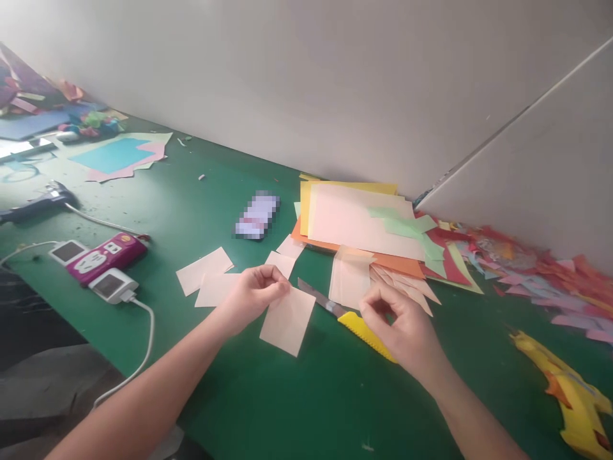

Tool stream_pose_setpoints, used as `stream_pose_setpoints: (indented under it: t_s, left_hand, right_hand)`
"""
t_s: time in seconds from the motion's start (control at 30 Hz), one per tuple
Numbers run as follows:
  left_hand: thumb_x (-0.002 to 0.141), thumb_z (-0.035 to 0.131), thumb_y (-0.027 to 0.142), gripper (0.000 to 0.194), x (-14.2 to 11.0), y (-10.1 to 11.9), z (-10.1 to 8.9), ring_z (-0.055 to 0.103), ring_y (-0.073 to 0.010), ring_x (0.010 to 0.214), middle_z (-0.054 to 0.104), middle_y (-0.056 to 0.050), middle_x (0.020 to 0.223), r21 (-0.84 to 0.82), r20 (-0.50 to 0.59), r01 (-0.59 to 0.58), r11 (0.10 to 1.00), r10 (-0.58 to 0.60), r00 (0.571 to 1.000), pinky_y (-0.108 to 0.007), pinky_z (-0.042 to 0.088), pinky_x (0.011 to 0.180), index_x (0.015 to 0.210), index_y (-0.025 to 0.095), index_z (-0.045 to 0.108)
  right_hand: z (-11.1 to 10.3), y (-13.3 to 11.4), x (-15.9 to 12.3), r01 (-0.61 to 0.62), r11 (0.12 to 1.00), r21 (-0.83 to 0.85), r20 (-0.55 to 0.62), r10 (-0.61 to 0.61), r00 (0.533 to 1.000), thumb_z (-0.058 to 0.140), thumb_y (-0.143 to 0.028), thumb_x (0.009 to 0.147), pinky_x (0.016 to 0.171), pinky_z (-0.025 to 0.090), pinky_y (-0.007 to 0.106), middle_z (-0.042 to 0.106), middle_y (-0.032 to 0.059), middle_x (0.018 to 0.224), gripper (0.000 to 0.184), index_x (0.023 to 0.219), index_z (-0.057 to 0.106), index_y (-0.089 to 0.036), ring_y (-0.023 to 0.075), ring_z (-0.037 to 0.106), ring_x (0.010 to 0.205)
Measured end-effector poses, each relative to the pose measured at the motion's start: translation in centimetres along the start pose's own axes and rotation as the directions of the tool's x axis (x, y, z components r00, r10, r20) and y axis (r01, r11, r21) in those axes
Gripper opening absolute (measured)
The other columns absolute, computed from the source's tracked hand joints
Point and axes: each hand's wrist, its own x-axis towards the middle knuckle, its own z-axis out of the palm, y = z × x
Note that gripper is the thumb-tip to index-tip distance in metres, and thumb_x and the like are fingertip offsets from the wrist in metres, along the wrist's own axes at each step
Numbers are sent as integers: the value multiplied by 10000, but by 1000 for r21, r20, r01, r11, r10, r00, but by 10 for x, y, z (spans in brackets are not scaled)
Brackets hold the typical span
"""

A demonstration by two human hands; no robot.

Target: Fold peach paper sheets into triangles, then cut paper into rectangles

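My left hand (258,291) pinches a pale pink paper square (288,322) by its upper edge, between thumb and forefinger. Loose pale pink paper pieces (205,271) lie beside and behind that hand. Thumb and forefinger of my right hand (400,322) are pressed together; whatever is between them, if anything, I cannot make out. Beneath and beside it lies a yellow-handled utility knife (364,335), its blade extended toward the held square. Just behind the right hand is a stack of small pale paper pieces (347,281), next to folded pale pieces (407,287).
Larger coloured sheets (354,214) are stacked against the wall. A phone (258,216) lies behind the left hand. Paper scraps (550,275) and a yellow glue gun (565,390) are at right. A purple power strip (108,255) with plugged-in chargers and cables sits at left.
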Motion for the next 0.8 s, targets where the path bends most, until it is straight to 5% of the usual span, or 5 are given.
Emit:
stream_pose_setpoints:
  t_s: [0.23,0.4,0.6,0.8]
  left_hand:
    - [779,584,282,154,-3,-14,25,551,-108,620,599,-7,700,1,120,-31,1000,30,992,-204,426,552,714,154,527]
    - [738,582,181,53,-5,-23,31,555,-97,622,631,-16,709,59,213,-87,994,73,974,-188,440,562,714,143,553]
    - [744,560,175,38,-2,-17,9,619,-135,657,648,-18,690,223,145,-30,974,-3,989,-241,501,613,724,153,537]
    - [820,560,275,118,-8,-12,13,551,-104,682,586,-1,785,279,163,-195,940,153,975,-212,458,608,848,183,492]
  right_hand:
    - [19,-10,-20,44,997,68,134,-53,990,550,-390,832,534,403,216,584,-21,735,195,939,576,-229,112,487,582]
    - [25,-19,-23,84,996,-9,130,-82,988,500,-340,868,471,332,209,470,-42,573,232,678,495,-207,96,416,504]
    - [20,-14,-24,29,999,-41,102,-25,995,482,-377,878,456,332,218,486,-35,559,275,661,488,-208,105,426,489]
    - [27,-14,-23,-3,1000,-1,81,3,997,476,-413,886,466,363,222,528,-34,555,300,664,505,-214,112,473,491]
